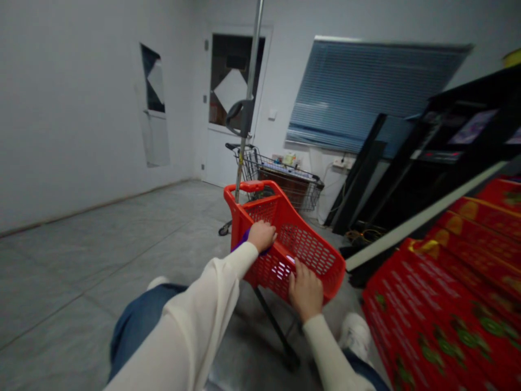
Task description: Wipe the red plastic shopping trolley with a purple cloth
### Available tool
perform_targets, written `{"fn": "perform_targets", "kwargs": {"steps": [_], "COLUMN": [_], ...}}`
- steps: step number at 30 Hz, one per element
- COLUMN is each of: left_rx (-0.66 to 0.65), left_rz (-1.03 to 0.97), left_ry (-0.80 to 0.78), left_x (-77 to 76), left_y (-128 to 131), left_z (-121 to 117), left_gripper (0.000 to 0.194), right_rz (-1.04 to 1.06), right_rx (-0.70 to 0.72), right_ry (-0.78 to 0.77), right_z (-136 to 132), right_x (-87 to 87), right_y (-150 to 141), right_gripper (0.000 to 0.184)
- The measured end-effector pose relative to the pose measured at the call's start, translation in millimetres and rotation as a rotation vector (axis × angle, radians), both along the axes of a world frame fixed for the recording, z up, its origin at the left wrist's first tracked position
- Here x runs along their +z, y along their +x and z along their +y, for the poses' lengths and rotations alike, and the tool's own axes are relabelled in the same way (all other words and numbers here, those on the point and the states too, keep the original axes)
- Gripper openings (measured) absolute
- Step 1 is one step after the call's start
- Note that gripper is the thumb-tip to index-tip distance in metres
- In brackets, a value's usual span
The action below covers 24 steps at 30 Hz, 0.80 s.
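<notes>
A small red plastic shopping cart with perforated walls and dark legs stands right in front of me. My left hand is closed over the middle of its near rim. Purple cloth shows on both sides of that hand, pressed against the cart; the rest is hidden under my fingers. Farther right, my right hand grips the same near side, its fingers hooked over the rim. The cart's red handle points away to the upper left.
A metal pole with a grey grip rises behind the handle. Farther back stands a wire cart with things in it. Stacked red boxes are close on my right, near dark panels leaning by the window. A door is behind.
</notes>
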State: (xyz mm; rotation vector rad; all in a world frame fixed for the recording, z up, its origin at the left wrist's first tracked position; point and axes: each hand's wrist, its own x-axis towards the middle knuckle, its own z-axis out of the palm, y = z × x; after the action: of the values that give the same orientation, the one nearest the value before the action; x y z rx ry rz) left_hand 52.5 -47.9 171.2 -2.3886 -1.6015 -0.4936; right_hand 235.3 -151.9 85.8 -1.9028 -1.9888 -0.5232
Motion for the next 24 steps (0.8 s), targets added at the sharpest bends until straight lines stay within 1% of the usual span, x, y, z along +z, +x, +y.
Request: {"fn": "perform_targets", "kwargs": {"steps": [3,5,7,9,11,13,15,18,20,22,24], "left_rx": [-0.064,-0.116,-0.158,-0.155,-0.092,-0.025,-0.016,-0.094,-0.144,-0.183,-0.181], "left_rz": [-0.022,-0.027,-0.007,0.022,0.027,0.014,0.004,-0.010,-0.025,-0.015,0.012], "left_ry": [0.011,0.012,-0.007,-0.032,-0.029,0.002,0.023,0.019,0.035,0.036,0.016], "left_x": [-15.4,-21.9,-20.7,-13.3,-5.2,-2.2,-6.5,-22.2,-30.7,-31.8,-25.9], "left_y": [21.9,32.6,32.1,20.6,5.1,-4.3,-0.9,22.6,36.7,39.1,29.4], "left_z": [-16.1,-23.5,-22.8,-14.8,-4.0,2.4,-0.1,-16.6,-26.2,-28.4,-22.6], "left_gripper": [0.034,0.034,0.034,0.034,0.033,0.032,0.033,0.033,0.035,0.036,0.035], "right_rz": [0.007,0.007,0.000,-0.001,0.010,0.029,0.047,0.056,0.049,0.047,0.055], "right_rx": [-0.035,-0.016,0.026,0.036,0.035,0.056,0.059,0.024,0.037,0.066,0.080], "right_ry": [0.012,0.011,-0.004,-0.011,-0.005,0.015,0.044,0.097,0.124,0.132,0.127], "right_z": [2.6,3.3,0.7,-4.8,-10.3,-12.8,-11.3,-6.5,-5.4,-6.6,-8.6], "right_x": [-0.7,-0.1,-0.8,-3.8,-9.2,-15.8,-21.7,-26.7,-27.6,-27.7,-27.6], "right_y": [-9.4,-9.1,0.5,15.8,29.2,34.7,31.3,20.1,16.3,16.7,17.1], "right_gripper": [0.044,0.043,0.043,0.043,0.043,0.043,0.041,0.040,0.040,0.040,0.041]}}
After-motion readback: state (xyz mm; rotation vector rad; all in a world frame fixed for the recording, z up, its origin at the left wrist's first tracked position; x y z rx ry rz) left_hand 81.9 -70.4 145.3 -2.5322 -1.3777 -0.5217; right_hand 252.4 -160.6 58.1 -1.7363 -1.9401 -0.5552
